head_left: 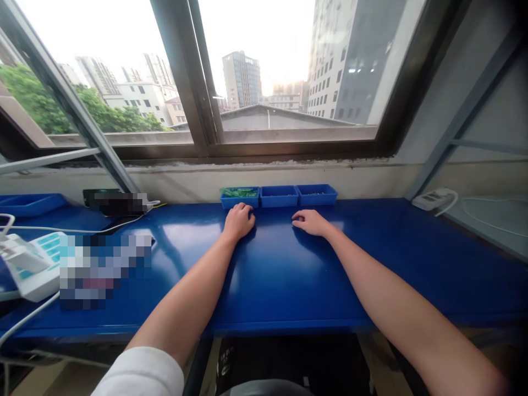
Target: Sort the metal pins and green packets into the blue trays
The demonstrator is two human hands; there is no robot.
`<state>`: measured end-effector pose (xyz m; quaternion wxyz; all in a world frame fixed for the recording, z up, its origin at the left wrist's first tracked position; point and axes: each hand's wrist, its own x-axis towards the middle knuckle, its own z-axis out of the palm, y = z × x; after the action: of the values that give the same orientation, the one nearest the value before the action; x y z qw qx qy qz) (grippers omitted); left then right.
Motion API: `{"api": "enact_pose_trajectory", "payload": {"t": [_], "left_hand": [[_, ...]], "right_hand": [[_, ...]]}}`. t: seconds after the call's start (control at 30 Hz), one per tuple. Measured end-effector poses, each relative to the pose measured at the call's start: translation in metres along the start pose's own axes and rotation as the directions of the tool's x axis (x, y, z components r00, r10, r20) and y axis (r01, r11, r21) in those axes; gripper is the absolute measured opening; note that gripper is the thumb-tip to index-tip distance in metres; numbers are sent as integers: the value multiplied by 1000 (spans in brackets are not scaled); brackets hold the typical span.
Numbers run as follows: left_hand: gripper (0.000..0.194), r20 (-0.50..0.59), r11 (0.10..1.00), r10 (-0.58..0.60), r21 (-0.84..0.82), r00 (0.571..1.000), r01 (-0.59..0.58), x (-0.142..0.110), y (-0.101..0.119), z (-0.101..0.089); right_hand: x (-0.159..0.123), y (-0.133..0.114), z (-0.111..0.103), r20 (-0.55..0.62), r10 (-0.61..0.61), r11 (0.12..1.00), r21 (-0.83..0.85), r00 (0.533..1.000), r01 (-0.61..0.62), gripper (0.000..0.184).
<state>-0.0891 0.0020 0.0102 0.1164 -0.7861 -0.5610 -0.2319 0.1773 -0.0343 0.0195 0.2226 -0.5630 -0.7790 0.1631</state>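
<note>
Both my arms reach forward over a glossy blue table. My left hand rests on the table just in front of a small blue tray that holds green pieces; its fingers are curled under like a loose fist. My right hand lies on the table below two more small blue trays with tiny parts inside; its fingers are curled inward and I cannot make out anything in them.
The three trays line the wall under a wide window. A larger blue tray sits far left, with a white device and white cables near the left edge. A white power strip lies at the right.
</note>
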Motion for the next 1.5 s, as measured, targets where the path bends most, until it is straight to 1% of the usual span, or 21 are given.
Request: {"api": "enact_pose_trajectory", "payload": {"t": [0.13, 0.23, 0.37, 0.4, 0.53, 0.67, 0.77, 0.83, 0.9, 1.03, 1.1, 1.17, 1.27, 1.4, 1.5], "left_hand": [[34, -15, 998, -65, -6, 998, 65, 1, -1, 0], [39, -52, 995, -94, 17, 994, 95, 3, -3, 0], [45, -72, 993, -116, 10, 991, 117, 9, -17, 2], [47, -64, 994, -110, -4, 992, 110, 11, -22, 3], [55, 35, 994, -101, -29, 994, 102, 17, -36, 6], [63, 133, 992, -119, -15, 984, 122, 20, -39, 8], [62, 127, 994, -108, 15, 986, 107, 21, -37, 6], [59, 86, 995, -94, 36, 992, 91, 20, -35, 2], [57, 37, 994, -101, 54, 994, 99, 19, -31, -3], [46, -92, 977, -195, 69, 976, 202, 14, -22, -18], [52, -117, 967, -228, 86, 967, 239, 11, -18, -26], [57, -95, 959, -251, 109, 963, 261, 9, -15, -32], [54, -27, 956, -260, 134, 965, 262, 7, -11, -38], [49, 73, 976, -176, 145, 982, 164, 5, 0, -42], [47, 105, 990, -117, 92, 988, 108, 2, 18, -42]], "right_hand": [[2, -4, 1, 6, -12, 1000, -18, 1000, 12, 26], [4, -6, 5, 1, -30, 998, -49, 1000, 30, 27], [5, -6, 8, -7, -49, 997, -54, 999, 48, 29], [5, -6, 9, -12, -53, 997, -53, 999, 52, 28], [5, -5, 9, -12, -55, 997, -46, 998, 55, 28], [6, -4, 9, -17, -64, 997, -54, 998, 63, 28], [7, -3, 10, -20, -67, 996, -59, 998, 66, 28], [7, -3, 10, -18, -64, 996, -62, 998, 63, 28], [6, -3, 10, -14, -60, 996, -63, 998, 59, 28], [5, -5, 8, -4, -64, 996, -65, 998, 64, 30], [4, -6, 6, -1, -64, 996, -67, 998, 64, 30], [4, -7, 6, 3, -57, 996, -67, 998, 57, 30], [3, -6, 6, 0, -58, 996, -62, 998, 58, 29], [2, -6, 8, -61, -85, 996, 25, 995, 87, 24], [0, -11, 9, -133, -98, 987, 113, 986, 113, 38]]}}
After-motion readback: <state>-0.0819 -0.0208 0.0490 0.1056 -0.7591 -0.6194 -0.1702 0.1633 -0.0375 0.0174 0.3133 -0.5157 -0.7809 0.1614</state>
